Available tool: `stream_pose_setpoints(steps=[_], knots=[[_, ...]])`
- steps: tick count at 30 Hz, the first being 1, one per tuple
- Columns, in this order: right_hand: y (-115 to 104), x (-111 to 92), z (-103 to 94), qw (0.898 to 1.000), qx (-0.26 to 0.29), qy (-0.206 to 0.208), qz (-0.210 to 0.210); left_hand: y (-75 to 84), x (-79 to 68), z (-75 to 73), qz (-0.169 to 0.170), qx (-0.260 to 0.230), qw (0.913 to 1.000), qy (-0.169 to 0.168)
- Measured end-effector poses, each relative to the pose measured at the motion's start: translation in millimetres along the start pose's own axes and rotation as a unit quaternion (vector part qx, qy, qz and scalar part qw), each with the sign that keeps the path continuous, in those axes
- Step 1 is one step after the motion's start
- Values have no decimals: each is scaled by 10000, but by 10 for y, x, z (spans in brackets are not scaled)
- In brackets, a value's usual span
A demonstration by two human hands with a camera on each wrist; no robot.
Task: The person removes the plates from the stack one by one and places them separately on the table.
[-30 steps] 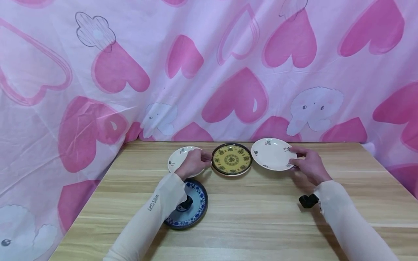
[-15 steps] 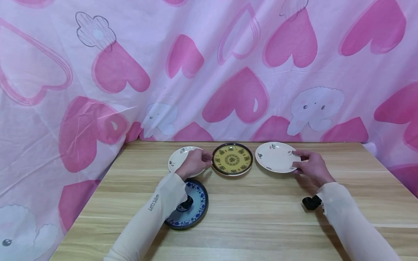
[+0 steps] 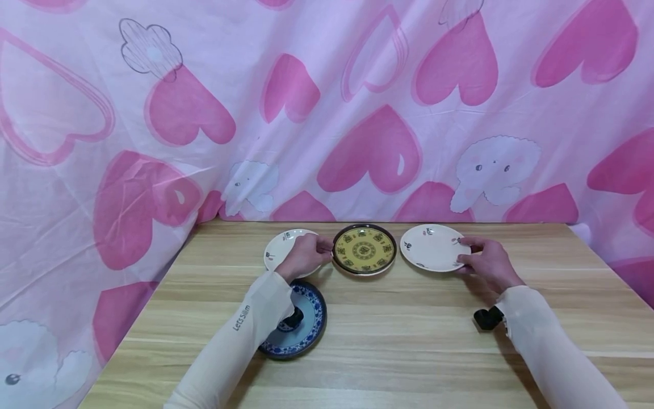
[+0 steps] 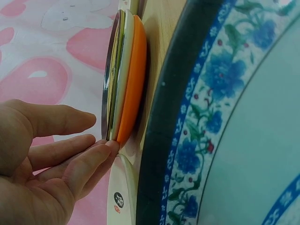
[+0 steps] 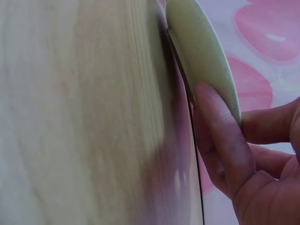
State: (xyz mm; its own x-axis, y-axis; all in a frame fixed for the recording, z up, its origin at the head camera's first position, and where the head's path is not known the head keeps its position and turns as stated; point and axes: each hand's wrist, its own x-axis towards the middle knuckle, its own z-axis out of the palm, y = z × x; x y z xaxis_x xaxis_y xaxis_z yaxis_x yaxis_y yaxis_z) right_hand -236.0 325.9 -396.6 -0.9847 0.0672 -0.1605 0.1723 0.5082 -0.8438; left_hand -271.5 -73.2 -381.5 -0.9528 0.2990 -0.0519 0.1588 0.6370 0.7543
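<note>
Two-handed around the yellow plate (image 3: 364, 250): pinching the white plate (image 3: 431, 248) just right of it with the right hand (image 3: 487, 261), touching the stacked plates (image 4: 133, 84) beneath it with the left hand (image 3: 305, 254), not visibly gripping. Apparently positioning the white plate; next, probably needing a steady, level pinch to avoid knocking the yellow plate.

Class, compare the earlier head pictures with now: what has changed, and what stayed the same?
The right hand, holding a white plate, has moved it right, away from the yellow plate, and slightly lower in the head view. Nothing was newly grasped or released. The left hand stays at the yellow plate's left edge; the blue plate and other white plate stayed put.
</note>
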Motion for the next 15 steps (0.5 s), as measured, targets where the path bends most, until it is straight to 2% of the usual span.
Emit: stream_pose_setpoints(steps=[5,8,12,15], knots=[[18,14,0,9999,-144,-39,14,-15,10,5,-37,-22,10000,-27],[39,42,-18,9978,-658,-47,4,-19,19,3,-36,-16,10000,-31],[32,59,-56,9888,-1488,-66,-116,-16,23,-4,-8,1,10000,-36],[-3,58,-72,9833,-1811,-82,-138,-6,19,-5,-47,2,10000,-29]])
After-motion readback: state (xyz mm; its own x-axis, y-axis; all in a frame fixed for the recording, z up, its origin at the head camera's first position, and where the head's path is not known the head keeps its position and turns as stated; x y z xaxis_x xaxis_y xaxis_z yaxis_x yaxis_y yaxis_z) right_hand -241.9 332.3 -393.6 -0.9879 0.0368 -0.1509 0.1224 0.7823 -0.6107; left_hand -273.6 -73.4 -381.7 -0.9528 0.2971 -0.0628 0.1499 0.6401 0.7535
